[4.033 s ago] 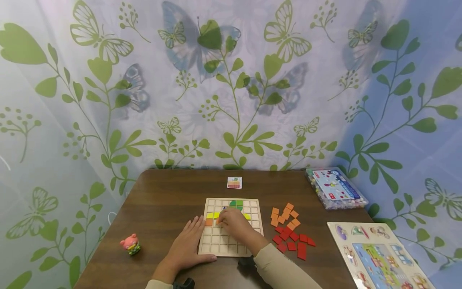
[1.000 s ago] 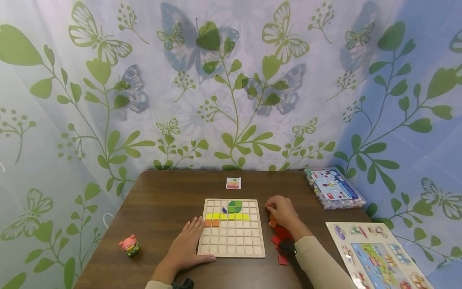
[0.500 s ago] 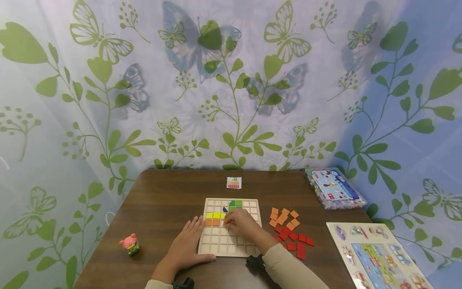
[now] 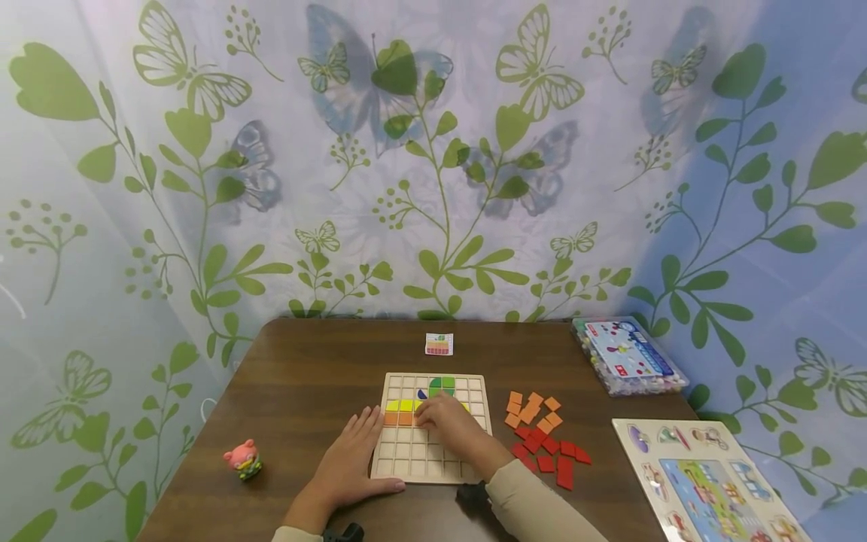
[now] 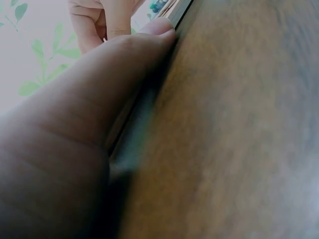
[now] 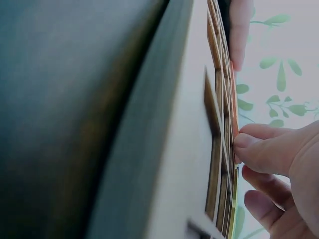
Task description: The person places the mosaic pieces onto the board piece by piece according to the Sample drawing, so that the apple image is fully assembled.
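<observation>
A wooden grid board (image 4: 400,473) lies on the table. My left hand (image 4: 347,461) rests along its left side, fingers straight and thumb at the near edge. Above the grid, my right hand (image 4: 455,427) pinches a small orange tile (image 6: 237,156) against the board between thumb and fingertips; in the head view the fingers hide it. Two orange tiles (image 4: 398,418) sit in the row left of these fingertips. Yellow pieces (image 4: 400,405) fill part of the row above, partly covered by the hand. Farther up are green pieces (image 4: 442,384) and a blue piece (image 4: 422,394).
Right of the board lie loose orange tiles (image 4: 530,409) and red tiles (image 4: 542,443). A pattern card (image 4: 439,344) lies behind the board. A bead box (image 4: 630,355) and a picture puzzle (image 4: 704,474) stand at the right, a pink figurine (image 4: 243,458) at the left.
My right hand was at the orange pile one second ago and came back left over the board. Since half a second ago it has shifted slightly left. My left hand has stayed put.
</observation>
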Demonstrator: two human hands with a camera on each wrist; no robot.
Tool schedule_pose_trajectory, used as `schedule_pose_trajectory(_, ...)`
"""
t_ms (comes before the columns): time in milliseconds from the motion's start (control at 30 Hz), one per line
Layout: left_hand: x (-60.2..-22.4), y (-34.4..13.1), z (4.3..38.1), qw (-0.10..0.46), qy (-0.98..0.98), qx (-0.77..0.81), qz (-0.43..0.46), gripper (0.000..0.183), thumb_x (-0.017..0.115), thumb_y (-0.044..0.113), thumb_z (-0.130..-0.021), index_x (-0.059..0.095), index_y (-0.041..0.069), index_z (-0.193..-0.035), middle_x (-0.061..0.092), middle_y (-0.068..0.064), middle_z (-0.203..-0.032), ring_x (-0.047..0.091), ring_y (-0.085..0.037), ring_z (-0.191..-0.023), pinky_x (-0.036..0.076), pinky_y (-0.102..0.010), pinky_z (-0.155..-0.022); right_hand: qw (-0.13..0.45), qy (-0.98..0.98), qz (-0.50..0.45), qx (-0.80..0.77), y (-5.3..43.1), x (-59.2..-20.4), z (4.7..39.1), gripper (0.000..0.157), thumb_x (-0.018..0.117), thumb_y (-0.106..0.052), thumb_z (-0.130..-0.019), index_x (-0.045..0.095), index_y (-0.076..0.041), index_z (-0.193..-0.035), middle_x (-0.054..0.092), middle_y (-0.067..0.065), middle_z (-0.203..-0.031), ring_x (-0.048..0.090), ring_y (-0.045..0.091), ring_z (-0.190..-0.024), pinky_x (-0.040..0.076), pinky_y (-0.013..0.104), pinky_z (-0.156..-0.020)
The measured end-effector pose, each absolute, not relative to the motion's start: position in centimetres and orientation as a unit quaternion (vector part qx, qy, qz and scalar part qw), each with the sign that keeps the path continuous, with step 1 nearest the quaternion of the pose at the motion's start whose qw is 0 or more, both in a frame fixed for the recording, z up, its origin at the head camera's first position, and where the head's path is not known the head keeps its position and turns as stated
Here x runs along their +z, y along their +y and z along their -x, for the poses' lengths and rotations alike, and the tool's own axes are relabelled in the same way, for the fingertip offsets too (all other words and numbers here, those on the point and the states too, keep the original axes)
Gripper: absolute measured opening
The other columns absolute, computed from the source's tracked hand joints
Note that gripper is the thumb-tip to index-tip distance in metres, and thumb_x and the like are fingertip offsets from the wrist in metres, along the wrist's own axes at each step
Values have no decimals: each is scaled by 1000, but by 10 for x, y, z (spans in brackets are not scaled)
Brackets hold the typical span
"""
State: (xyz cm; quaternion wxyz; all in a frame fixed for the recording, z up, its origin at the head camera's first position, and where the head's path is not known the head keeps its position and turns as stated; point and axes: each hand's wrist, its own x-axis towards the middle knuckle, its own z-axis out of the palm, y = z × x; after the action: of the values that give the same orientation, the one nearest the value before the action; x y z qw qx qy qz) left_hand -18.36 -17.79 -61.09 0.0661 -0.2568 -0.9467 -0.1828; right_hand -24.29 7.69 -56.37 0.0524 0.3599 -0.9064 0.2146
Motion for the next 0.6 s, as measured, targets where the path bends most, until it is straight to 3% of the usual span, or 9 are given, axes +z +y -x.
schedule_pose_trajectory(233,-607,-179,184,71,-949,-180,250,126,60,90,-80,36,-2,-162,33,-18,-167,25,-33,-155,22,-54,-124,73,-897,-372,229,75,-564,246,11,80,-3,-93,85,-7,-101,77,-2,-109,69,17,-109,55,33,-98)
schedule_pose_trajectory(467,-608,-177,183,77,-943,-181,267,126,61,90,-80,38,-5,-160,35,-21,-165,29,-37,-154,24,-55,-123,60,-905,-340,248,78,-565,240,10,81,-1,-92,86,-7,-99,77,-2,-108,69,17,-107,57,32,-95)
schedule_pose_trajectory(600,-608,-176,183,73,-945,-177,266,127,60,90,-80,37,-4,-161,34,-19,-166,28,-36,-154,22,-54,-124,74,-908,-319,261,92,-564,241,8,82,-4,-92,86,-8,-98,77,0,-109,69,20,-108,57,37,-96)
